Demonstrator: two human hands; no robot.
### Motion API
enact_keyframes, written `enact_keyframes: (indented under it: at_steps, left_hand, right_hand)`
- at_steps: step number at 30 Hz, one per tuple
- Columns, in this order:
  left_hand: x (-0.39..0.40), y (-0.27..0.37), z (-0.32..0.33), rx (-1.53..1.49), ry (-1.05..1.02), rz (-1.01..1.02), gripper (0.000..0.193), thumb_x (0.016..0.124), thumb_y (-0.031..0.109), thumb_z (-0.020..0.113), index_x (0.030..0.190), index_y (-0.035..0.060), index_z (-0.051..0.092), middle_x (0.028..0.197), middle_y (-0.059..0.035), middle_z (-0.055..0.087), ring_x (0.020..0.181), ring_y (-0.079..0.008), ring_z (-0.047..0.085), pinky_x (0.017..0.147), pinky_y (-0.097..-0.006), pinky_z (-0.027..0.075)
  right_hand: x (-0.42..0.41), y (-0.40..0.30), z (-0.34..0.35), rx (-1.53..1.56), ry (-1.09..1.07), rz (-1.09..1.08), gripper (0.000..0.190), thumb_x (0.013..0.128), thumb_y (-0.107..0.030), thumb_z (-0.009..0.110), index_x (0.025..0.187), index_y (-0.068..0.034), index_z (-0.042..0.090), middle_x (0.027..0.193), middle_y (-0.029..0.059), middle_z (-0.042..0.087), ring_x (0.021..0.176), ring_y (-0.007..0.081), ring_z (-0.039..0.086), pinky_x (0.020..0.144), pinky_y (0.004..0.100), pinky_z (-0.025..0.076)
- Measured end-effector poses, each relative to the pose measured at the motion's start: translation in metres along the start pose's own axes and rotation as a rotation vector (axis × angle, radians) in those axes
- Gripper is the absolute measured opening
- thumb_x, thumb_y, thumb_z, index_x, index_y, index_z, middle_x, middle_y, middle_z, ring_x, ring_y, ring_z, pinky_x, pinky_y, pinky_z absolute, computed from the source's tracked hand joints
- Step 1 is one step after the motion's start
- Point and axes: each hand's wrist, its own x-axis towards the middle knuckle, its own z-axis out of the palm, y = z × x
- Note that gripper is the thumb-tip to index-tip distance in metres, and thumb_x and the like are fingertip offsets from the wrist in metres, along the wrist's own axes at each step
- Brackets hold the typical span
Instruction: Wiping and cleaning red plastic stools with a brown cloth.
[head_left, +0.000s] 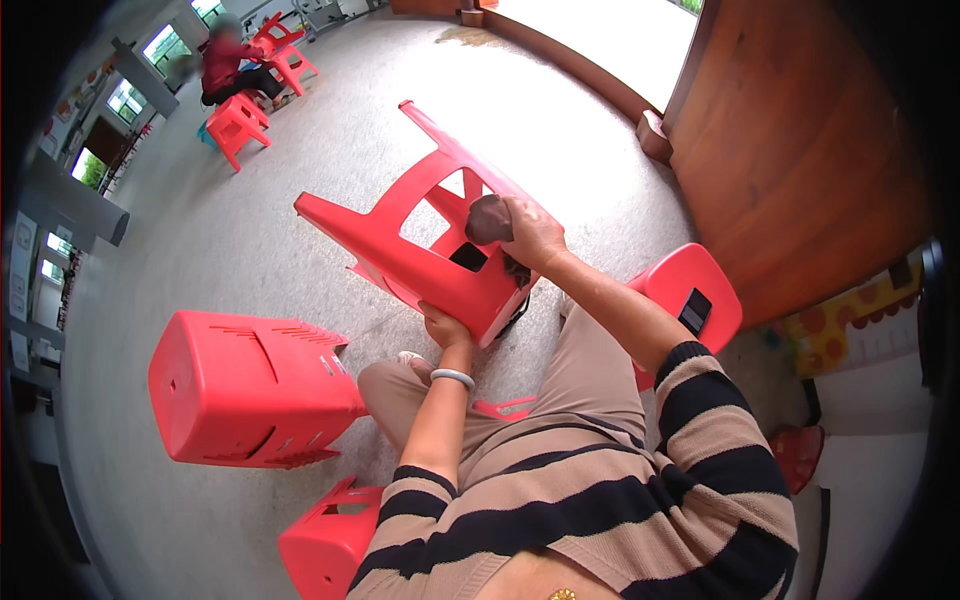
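Note:
A red plastic stool (465, 289) is tilted on its side in front of me, its legs pointing away to the upper left. My left hand (448, 328) grips it near the edge of the seat, with a pale bangle on the wrist. Bunched in my right hand (531, 234) is a dark, damp-looking cloth (489, 220), held against the stool's upper side by the leg openings. Another dark patterned bit of material (517, 270) shows just below that hand; whether it belongs to the same cloth, I cannot tell.
To my left stands a stack of nested red stools (262, 386), with another red stool (330, 547) nearer me. A phone (695, 311) lies on a red stool (724, 300) at my right, beside a wooden door (780, 150). Farther off, a person (225, 67) sits among red stools.

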Motion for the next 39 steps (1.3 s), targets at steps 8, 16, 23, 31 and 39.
enact_keyframes:
  at_steps: [8,16,23,31,39]
  left_hand:
    - [-0.006,0.01,0.007,-0.071,0.061,-0.028,0.075,0.107,0.057,0.031,0.121,-0.0098,0.063,0.114,-0.0243,0.068,0.098,-0.0305,0.067,0.087,-0.0398,0.053]
    - [-0.026,0.032,0.012,-0.24,-0.022,-0.156,0.062,0.109,0.046,0.03,0.13,-0.0045,0.059,0.126,-0.021,0.064,0.104,-0.0299,0.065,0.091,-0.0421,0.055]
    - [-0.009,0.008,0.01,-0.126,0.048,0.003,0.067,0.108,0.051,0.033,0.125,-0.0065,0.062,0.119,-0.022,0.067,0.101,-0.0307,0.066,0.086,-0.0407,0.054]
    - [-0.009,0.011,0.005,-0.143,0.085,-0.054,0.065,0.108,0.051,0.034,0.125,-0.0056,0.062,0.118,-0.0213,0.068,0.1,-0.0312,0.066,0.089,-0.0404,0.052]
    - [-0.009,0.014,0.005,-0.143,-0.004,-0.094,0.064,0.109,0.05,0.033,0.13,-0.0048,0.058,0.124,-0.0189,0.065,0.105,-0.0288,0.065,0.09,-0.0425,0.053]
  right_hand:
    - [-0.013,0.016,0.012,0.011,0.23,0.006,0.067,0.073,-0.018,0.077,0.132,-0.008,0.048,0.108,0.02,0.063,0.101,0.0399,0.065,0.087,0.0459,0.054]
    - [-0.071,-0.046,0.031,0.034,0.078,-0.132,0.078,0.071,-0.015,0.078,0.14,-0.004,0.044,0.104,0.0192,0.059,0.097,0.0374,0.062,0.086,0.0456,0.052]
    - [-0.017,0.032,0.002,0.01,0.186,-0.011,0.064,0.075,-0.017,0.077,0.133,-0.01,0.05,0.11,0.016,0.062,0.1,0.0366,0.065,0.086,0.0451,0.055]
    - [-0.034,0.016,0.017,0.099,0.254,-0.036,0.063,0.077,-0.012,0.072,0.134,-0.007,0.047,0.104,0.0198,0.061,0.097,0.0401,0.063,0.084,0.0467,0.053]
    - [-0.07,-0.029,0.024,0.134,0.096,-0.195,0.074,0.07,-0.013,0.078,0.137,-0.009,0.047,0.1,0.0153,0.059,0.095,0.0354,0.062,0.083,0.0448,0.052]
